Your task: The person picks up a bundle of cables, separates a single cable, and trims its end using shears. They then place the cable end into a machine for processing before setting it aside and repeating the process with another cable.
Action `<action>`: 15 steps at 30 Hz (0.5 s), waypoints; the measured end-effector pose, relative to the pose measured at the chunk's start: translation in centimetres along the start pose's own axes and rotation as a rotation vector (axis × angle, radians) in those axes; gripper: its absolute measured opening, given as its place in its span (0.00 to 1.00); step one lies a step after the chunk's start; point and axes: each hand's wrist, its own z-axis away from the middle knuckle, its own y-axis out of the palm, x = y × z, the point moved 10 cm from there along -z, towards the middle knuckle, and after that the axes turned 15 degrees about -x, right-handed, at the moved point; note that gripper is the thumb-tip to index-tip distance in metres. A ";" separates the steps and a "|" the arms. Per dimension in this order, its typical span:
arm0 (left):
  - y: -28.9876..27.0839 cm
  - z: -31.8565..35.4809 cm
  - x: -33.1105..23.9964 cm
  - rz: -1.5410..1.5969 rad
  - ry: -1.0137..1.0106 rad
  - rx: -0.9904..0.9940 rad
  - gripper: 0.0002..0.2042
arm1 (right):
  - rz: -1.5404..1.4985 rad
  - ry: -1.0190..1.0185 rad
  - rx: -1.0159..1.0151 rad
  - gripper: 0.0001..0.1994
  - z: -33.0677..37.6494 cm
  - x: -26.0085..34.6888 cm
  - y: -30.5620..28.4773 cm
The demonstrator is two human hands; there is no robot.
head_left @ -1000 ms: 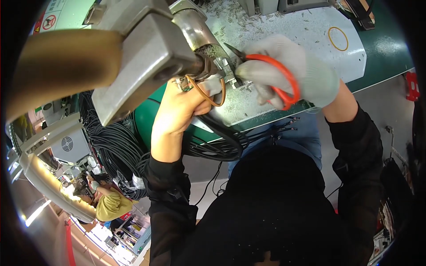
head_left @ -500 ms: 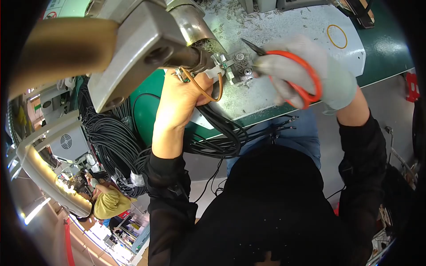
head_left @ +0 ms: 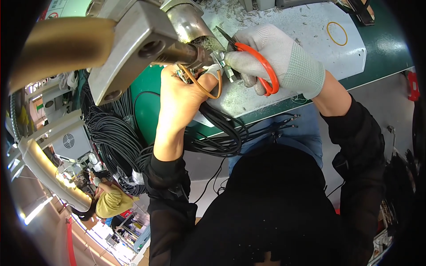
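Note:
My right hand (head_left: 275, 55), in a white knit glove, is closed with red-handled scissors (head_left: 269, 70) hooked on it; their dark blades point up and to the left. Its thumb and forefinger meet at a small metal fixture (head_left: 227, 66) under the machine head. My left hand (head_left: 181, 94) is bare except for a white cover on one fingertip, and curls just left of that fixture. Black cables (head_left: 217, 116) come out from beneath it, apparently in its grip. The machine head (head_left: 188, 54) hides part of its fingers. A thin orange-brown loop (head_left: 214, 94) hangs in front of that hand.
A large metal machine arm (head_left: 133, 48) overhangs the upper left. Small metal scraps litter the pale plate (head_left: 284, 17) on the green table (head_left: 386, 48), beside a yellow rubber band (head_left: 337, 33). Coiled black cable (head_left: 115, 146) lies at left; a person in yellow (head_left: 111, 201) sits farther off.
My right hand has moved left with the scissors, from over the plate to the metal fixture. The left hand stays nearly in place.

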 end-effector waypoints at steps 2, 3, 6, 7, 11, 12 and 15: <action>0.0 0.0 0.0 -0.029 0.010 0.007 0.08 | -0.031 -0.011 0.035 0.14 0.0 0.0 0.2; -0.1 0.0 0.0 -0.058 0.018 0.011 0.09 | -0.031 -0.012 0.033 0.14 0.0 0.1 0.1; -0.1 0.4 -0.1 -0.086 0.005 -0.010 0.10 | -0.022 0.015 0.032 0.13 0.2 0.1 0.1; -0.2 0.5 -0.1 -0.086 -0.017 -0.035 0.11 | -0.021 0.016 0.031 0.13 -0.1 -0.3 0.0; -0.3 0.3 -0.3 -0.126 0.035 -0.071 0.12 | 0.232 -0.747 0.075 0.12 1.1 3.7 0.8; -0.4 0.3 -0.6 -0.148 0.072 -0.077 0.13 | 0.193 -0.667 0.075 0.12 0.8 3.3 0.7; -0.5 0.4 -0.3 -0.190 0.012 -0.072 0.13 | 0.117 -0.507 0.074 0.12 0.3 2.6 0.5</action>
